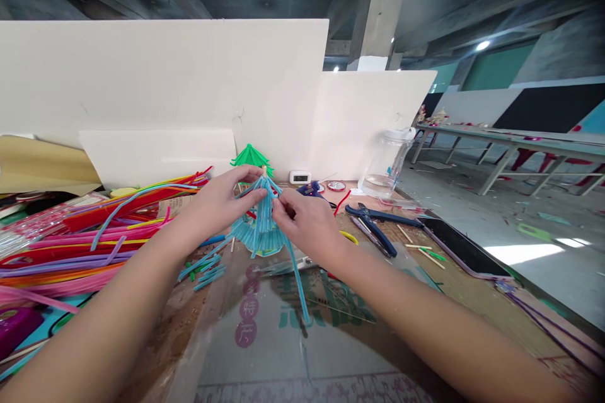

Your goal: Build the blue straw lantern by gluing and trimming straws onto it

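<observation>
A light-blue tiered umbrella-shaped model made of pipe cleaners (pixel 261 236) stands before me. My left hand (pixel 241 196) pinches its top from the left, around the tip of a small wooden stick. On the right side of the peak, my right hand (pixel 302 217) grips a long blue pipe cleaner (pixel 299 283), whose free end hangs down toward the mat. Just behind stands a green roof-shaped piece (pixel 250 156). Scissors (pixel 286 266) lie below my right hand, partly covered by it. Cut blue pipe-cleaner pieces (pixel 210 274) lie left of the model.
Bundles of coloured pipe cleaners (pixel 89 252) fill the left side. Pliers (pixel 378 230), a phone (pixel 460 245), a plastic jug (pixel 385 164) and wooden sticks (pixel 425 252) are on the right. A small digital timer (pixel 300 177) stands at the back by a white board (pixel 189 75).
</observation>
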Tool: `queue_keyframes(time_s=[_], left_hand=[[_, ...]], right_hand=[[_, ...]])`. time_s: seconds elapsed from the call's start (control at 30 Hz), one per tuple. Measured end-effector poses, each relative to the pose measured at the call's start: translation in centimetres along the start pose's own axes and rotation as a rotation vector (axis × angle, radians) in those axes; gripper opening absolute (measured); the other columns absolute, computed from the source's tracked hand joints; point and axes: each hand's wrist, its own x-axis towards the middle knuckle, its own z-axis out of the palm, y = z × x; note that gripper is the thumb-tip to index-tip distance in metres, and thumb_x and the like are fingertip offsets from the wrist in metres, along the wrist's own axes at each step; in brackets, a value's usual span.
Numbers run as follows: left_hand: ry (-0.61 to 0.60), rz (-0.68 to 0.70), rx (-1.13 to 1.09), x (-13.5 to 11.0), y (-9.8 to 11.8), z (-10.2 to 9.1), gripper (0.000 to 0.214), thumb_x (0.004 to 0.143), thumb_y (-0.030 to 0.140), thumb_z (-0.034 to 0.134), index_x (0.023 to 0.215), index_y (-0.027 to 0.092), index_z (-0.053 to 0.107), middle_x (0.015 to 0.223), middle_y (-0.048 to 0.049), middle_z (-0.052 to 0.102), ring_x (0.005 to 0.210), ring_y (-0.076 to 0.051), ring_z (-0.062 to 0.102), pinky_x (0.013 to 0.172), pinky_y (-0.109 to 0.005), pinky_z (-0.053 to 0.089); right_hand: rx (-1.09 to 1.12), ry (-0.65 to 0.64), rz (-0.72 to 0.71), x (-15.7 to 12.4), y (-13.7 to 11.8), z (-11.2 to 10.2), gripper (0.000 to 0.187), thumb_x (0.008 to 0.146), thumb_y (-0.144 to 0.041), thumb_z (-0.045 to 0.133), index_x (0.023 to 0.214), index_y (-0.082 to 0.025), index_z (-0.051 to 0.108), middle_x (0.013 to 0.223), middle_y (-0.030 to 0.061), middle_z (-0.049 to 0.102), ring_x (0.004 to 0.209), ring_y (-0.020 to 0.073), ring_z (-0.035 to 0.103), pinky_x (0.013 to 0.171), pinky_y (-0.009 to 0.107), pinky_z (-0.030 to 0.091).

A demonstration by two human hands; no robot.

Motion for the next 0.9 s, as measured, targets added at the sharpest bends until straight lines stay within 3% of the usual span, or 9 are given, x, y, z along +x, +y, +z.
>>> queue_keyframes(time_s=[0.5,0.9], left_hand=[[-0.003,0.008,-0.012,0.0,0.0,-0.1,0.039,0.085,0.048,0.052,0.116,0.025,0.060,0.121,-0.0033,0.063,0.113,-0.024,0.057,0.097,-0.037,0.044],[-0.005,0.000,-0.007,-0.1,0.2,-0.1,0.039,0.086,0.046,0.053,0.117,0.024,0.059,0.121,-0.0041,0.062,0.112,-0.023,0.057,0.097,-0.038,0.045]], right_hand=[[-0.087,0.063,-0.117,-0.8,0.7,1.1,0.033,0.095,-0.032,0.036,0.076,-0.019,0.060,0.060,-0.0003,0.064,0.052,0.0115,0.053,0.056,0.028,0.022],[-0.064,0.032,-0.067,-0.3,0.2,0.4,0.028,0.091,-0.031,0.040,0.073,-0.019,0.058,0.055,-0.0022,0.058,0.050,0.0108,0.048,0.053,0.028,0.017]])
